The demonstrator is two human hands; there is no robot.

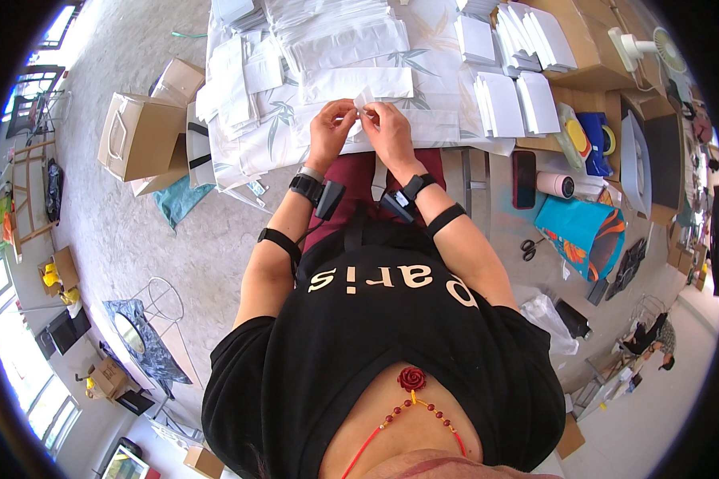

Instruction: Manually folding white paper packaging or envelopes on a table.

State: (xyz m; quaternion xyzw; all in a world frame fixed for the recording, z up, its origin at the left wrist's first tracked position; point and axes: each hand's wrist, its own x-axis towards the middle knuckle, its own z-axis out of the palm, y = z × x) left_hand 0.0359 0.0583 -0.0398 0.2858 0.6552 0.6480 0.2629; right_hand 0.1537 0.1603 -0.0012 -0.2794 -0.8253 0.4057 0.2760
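Note:
Both hands are together at the near edge of a table with a leaf-patterned white cover (276, 156). My left hand (333, 133) is closed, with thumb and fingertips pinched at a small white paper piece (363, 99). My right hand (388, 134) pinches the same piece from the other side, fingertips almost touching the left ones. Fingers partly hide the piece. Just beyond them lies a long flat white paper piece (359, 83). Behind it is a large pile of flat white paper pieces (327, 36), with more in a loose heap (230, 88) to the left.
Stacks of folded white paper (499, 105) stand at the table's right. Further right are a cardboard box (587, 40), a small fan (643, 48), a phone (524, 180), a pink bottle (554, 184) and scissors (529, 249). Cardboard boxes (140, 136) stand left of the table.

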